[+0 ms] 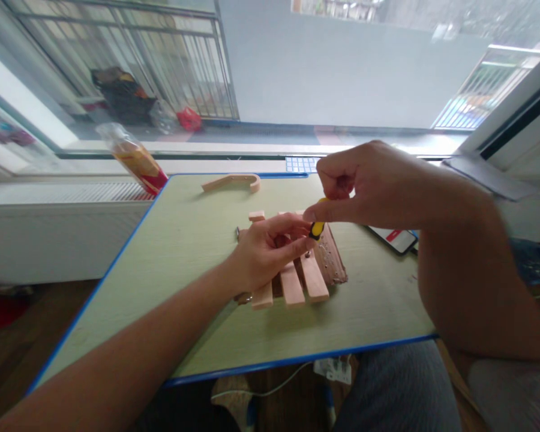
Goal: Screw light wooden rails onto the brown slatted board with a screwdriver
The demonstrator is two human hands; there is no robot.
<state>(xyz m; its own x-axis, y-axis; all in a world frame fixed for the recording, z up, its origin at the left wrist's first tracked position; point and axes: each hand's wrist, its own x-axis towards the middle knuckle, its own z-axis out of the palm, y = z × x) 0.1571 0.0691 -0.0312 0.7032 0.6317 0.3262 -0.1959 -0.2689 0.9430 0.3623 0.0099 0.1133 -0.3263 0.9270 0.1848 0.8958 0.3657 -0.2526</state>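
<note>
My right hand is closed on the top of a short yellow and black screwdriver, which stands roughly upright over the wood. At the screwdriver's lower end, the thumb and fingertips of my left hand pinch together around it; the tip is hidden. Below my hands, several pale wooden slats lie side by side across a piece of brown cardboard dotted with small holes or bits. A dark screw head shows on the right-hand slat. My left hand covers the middle of the slats.
A hook-shaped wooden piece lies at the back of the green table, which has a blue edge. A phone lies partly behind my right forearm. A plastic-wrapped package leans at the back left, by the window.
</note>
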